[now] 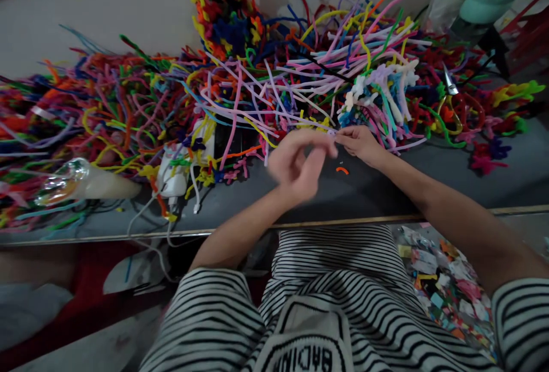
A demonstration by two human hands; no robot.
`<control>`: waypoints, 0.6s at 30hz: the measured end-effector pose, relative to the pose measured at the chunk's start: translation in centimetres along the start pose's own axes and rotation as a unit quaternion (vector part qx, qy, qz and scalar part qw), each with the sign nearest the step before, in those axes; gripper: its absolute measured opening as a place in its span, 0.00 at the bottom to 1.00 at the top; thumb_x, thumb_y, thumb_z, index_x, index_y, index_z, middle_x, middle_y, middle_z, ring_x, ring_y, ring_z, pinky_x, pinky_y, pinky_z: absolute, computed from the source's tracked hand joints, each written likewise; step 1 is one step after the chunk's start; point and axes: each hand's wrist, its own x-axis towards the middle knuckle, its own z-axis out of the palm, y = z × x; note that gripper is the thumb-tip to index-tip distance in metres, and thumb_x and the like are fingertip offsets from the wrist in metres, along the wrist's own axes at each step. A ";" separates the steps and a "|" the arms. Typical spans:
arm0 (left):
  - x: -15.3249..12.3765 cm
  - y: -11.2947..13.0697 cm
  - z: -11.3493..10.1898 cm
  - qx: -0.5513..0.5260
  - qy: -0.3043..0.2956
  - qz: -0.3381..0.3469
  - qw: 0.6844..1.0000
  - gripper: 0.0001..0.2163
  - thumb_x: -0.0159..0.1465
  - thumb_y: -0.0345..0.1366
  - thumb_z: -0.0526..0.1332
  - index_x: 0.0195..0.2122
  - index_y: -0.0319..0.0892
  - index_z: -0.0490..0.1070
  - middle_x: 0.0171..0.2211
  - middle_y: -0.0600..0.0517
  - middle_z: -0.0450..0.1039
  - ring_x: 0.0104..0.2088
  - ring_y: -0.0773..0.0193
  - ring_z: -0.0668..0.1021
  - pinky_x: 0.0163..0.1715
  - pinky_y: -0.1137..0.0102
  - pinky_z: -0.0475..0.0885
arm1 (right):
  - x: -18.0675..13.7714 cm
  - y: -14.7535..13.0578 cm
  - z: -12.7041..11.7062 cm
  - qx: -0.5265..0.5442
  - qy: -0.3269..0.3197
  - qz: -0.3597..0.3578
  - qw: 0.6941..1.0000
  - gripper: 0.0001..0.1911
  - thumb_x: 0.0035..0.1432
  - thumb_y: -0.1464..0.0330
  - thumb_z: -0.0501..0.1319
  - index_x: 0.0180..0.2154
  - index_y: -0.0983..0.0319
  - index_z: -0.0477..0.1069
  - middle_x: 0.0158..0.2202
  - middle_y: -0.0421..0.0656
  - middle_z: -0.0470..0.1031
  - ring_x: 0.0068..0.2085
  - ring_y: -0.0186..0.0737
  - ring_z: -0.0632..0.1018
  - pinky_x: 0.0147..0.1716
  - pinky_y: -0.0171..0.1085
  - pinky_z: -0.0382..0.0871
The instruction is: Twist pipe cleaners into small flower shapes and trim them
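Right hand (pixel 360 142): fingertips pinched on a small lilac fuzzy piece (pixel 331 132).
Lilac piece: right at the pinch, sticking out past the right fingertips, toward the left hand (pixel 295 163).
Left hand: just beside the pinch, blurred, fingers curled; cannot tell whether it grips anything.
Orange scrap (pixel 342 171): on the tabletop (pixel 369 192), nearer the body than the pinch.
Pastel bundle (pixel 388 95): just beyond the right hand.
Scissors (pixel 450 89): well apart, to the pinch's right.

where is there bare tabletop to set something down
The dark grey tabletop is bare between the right forearm and the red fuzzy piece, and between both forearms, near the small curved orange scrap. Beyond the left hand and right hand, it is crowded with long multicoloured fuzzy stems.
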 end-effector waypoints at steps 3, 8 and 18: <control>1.6 -5.0 1.4 0.040 0.006 -0.008 0.999 0.16 0.71 0.50 0.61 0.40 0.42 0.78 0.35 0.51 0.80 0.32 0.67 0.78 0.34 0.70 0.73 | -0.1 0.1 0.0 -0.004 0.017 -0.012 1.000 0.15 0.53 0.57 0.69 0.30 0.64 0.77 0.15 0.32 0.59 0.19 0.26 0.56 0.20 0.34 0.43; 2.4 -10.2 1.9 0.036 -0.087 -0.088 0.992 0.21 0.68 0.55 0.62 0.31 0.41 0.79 0.29 0.52 0.79 0.30 0.69 0.76 0.34 0.71 0.70 | -0.1 0.3 -0.1 -0.016 0.027 -0.019 0.999 0.18 0.54 0.55 0.69 0.31 0.65 0.78 0.15 0.32 0.57 0.18 0.26 0.55 0.20 0.34 0.44; 2.8 -10.6 0.8 -0.157 -0.169 -0.229 0.946 0.24 0.58 0.60 0.71 0.31 0.41 0.77 0.23 0.55 0.70 0.22 0.73 0.66 0.22 0.73 0.59 | -0.4 0.1 -0.1 -0.022 0.007 -0.022 0.999 0.17 0.53 0.56 0.70 0.31 0.65 0.77 0.15 0.31 0.56 0.18 0.26 0.56 0.21 0.34 0.44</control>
